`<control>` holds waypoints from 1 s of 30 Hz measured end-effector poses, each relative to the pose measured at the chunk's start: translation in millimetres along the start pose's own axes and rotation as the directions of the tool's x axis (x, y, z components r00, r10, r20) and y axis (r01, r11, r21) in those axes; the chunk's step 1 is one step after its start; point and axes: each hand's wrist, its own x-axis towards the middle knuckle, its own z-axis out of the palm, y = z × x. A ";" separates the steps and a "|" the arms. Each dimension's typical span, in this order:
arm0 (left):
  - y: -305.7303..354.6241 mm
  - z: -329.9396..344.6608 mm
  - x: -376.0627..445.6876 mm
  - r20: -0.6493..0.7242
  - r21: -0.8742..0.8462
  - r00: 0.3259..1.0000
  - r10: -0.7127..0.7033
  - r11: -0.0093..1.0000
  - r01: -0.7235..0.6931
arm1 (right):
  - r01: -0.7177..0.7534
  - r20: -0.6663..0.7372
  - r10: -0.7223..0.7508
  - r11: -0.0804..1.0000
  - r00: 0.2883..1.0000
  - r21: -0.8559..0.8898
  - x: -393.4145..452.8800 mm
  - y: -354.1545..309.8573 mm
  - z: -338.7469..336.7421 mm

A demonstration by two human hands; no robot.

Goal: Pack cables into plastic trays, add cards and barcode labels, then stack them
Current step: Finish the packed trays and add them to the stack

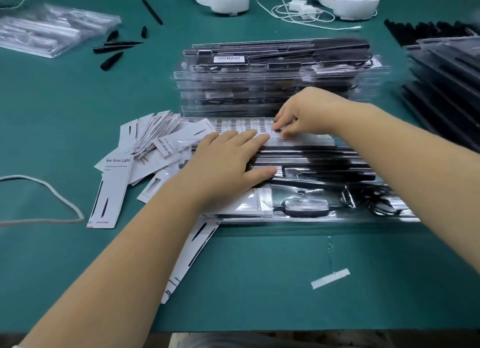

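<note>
A: Taking the filled tray (298, 192) in front of the person as the marker, what lies to its left?

B: A loose heap of printed cards (145, 150), some tucked under the tray's left end. Far off to the upper left sits a pile of empty clear trays (52, 31), with a few black spikes (114, 51) beside it.

A: And on the tray itself?

B: The left hand (228, 163) lies flat on it, fingers straight, pressing it down and gripping nothing. One card (257, 199) already sits inside, next to a black cable (381, 205).

A: The right hand?

B: The right hand (298, 116) reaches just behind the tray to the barcode label sheet (241, 125), fingertips curled as if picking at a label; blur hides whether one is lifted.

A: So how far along?

B: Behind the sheet stands a tall stack of finished trays (278, 75), the top one labelled. This tray seems packed and carded; it probably still needs its label and stacking, and the empties suggest more to come.
</note>
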 end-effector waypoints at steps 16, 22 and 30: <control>0.8 -2.3 -0.7 -0.029 -0.037 1.000 0.012 0.999 -0.013 | -0.027 -0.044 0.030 0.997 0.999 0.072 -3.1 -3.5 -4.9; 0.1 -1.2 -0.8 -0.028 -0.037 0.999 0.015 0.999 -0.016 | -0.062 0.010 0.062 0.998 0.998 0.015 5.1 -5.7 -12.0; -1.1 0.2 -0.4 -0.038 -0.033 0.999 0.025 0.999 -0.026 | -0.128 0.061 0.122 0.985 0.991 0.115 3.9 -9.9 -18.9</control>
